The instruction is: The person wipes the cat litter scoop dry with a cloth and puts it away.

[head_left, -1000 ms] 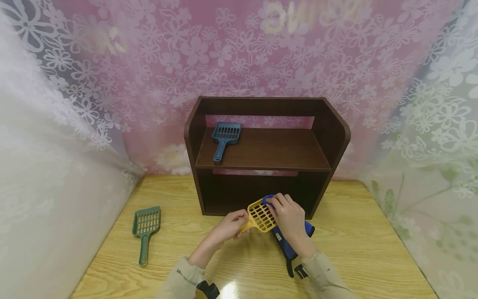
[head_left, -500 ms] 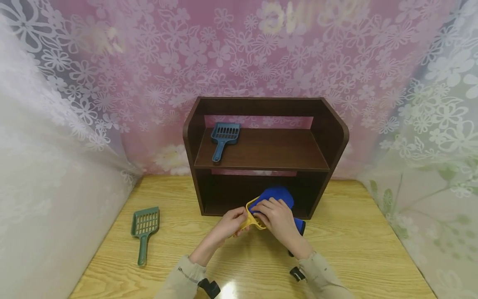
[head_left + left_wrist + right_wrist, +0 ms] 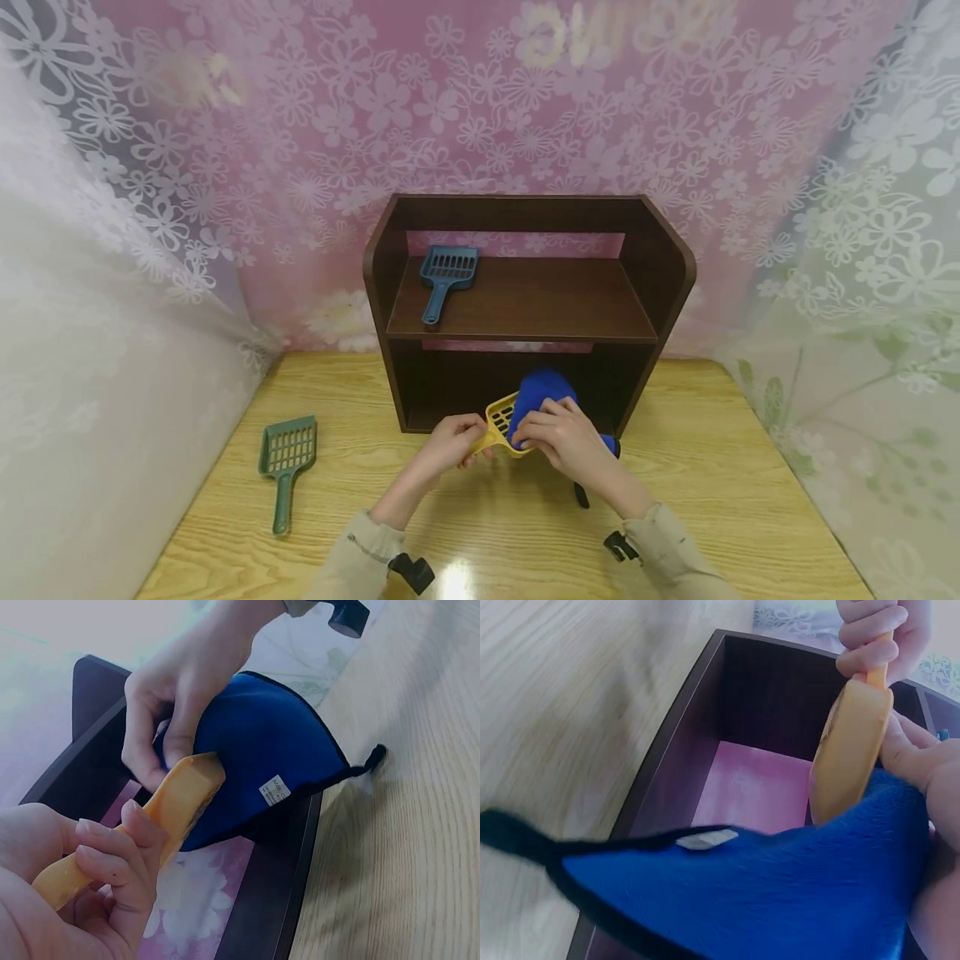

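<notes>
1. The person's left hand [image 3: 453,442] grips the handle of the yellow slotted plastic scoop [image 3: 851,742], fingers curled round it; the scoop is raised above the pale wood-grain counter [image 3: 712,483], in front of the dark brown two-tier wooden shelf [image 3: 555,308].
2. The right hand [image 3: 566,437] pinches the blue plush cloth with black edging [image 3: 255,742] against the scoop's head, thumb and fingers bent; the rest of the cloth hangs down, its white tag showing in the left wrist view.
3. Just changed: half a second ago the cloth hid most of the slots; now it lies over the outer part, and those nearest the handle show again.
4. I judge this to be a wiping stroke across the face, wiping still in progress.
5. The dark blue slotted plastic scoop [image 3: 442,287] lies on the upper tier; the green slotted plastic scoop [image 3: 285,475] lies on the counter, well apart at left.
</notes>
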`<action>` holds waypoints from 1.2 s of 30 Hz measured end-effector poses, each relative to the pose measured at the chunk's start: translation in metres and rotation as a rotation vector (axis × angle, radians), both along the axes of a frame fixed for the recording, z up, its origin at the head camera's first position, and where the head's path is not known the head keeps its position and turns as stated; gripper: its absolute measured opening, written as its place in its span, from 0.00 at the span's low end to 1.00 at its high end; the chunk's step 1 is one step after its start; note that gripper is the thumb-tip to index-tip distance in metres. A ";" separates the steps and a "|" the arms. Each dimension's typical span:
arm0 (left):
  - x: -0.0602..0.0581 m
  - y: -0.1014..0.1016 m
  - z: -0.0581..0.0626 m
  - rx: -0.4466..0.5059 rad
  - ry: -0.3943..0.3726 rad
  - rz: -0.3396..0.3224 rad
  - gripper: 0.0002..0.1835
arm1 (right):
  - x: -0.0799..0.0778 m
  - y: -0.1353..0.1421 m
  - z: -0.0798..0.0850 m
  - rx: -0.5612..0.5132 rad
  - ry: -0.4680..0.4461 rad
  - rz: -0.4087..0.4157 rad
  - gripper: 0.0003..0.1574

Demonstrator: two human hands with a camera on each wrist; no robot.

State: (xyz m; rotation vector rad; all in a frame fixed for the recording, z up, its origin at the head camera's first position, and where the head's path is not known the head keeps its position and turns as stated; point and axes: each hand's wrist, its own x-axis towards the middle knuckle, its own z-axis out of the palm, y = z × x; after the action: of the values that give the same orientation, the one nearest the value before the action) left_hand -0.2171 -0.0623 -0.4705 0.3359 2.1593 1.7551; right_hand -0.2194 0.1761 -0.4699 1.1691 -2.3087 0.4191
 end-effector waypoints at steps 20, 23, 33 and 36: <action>0.001 -0.018 -0.004 -0.009 0.072 -0.094 0.14 | -0.001 0.025 -0.010 0.011 0.215 -0.039 0.24; 0.001 -0.020 -0.005 -0.017 0.070 -0.095 0.14 | -0.001 0.028 -0.010 0.014 0.223 -0.048 0.29; 0.002 -0.011 -0.004 0.001 0.066 -0.105 0.13 | 0.001 0.010 -0.015 0.028 0.251 -0.035 0.07; 0.002 -0.007 -0.005 0.011 0.055 -0.099 0.13 | 0.001 0.004 -0.016 0.013 0.237 -0.040 0.03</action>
State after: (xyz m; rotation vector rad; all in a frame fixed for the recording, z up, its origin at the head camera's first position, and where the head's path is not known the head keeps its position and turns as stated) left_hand -0.2146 -0.0688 -0.4753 0.4899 2.1326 1.7230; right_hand -0.2179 0.1799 -0.4860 1.1122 -2.1285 0.2371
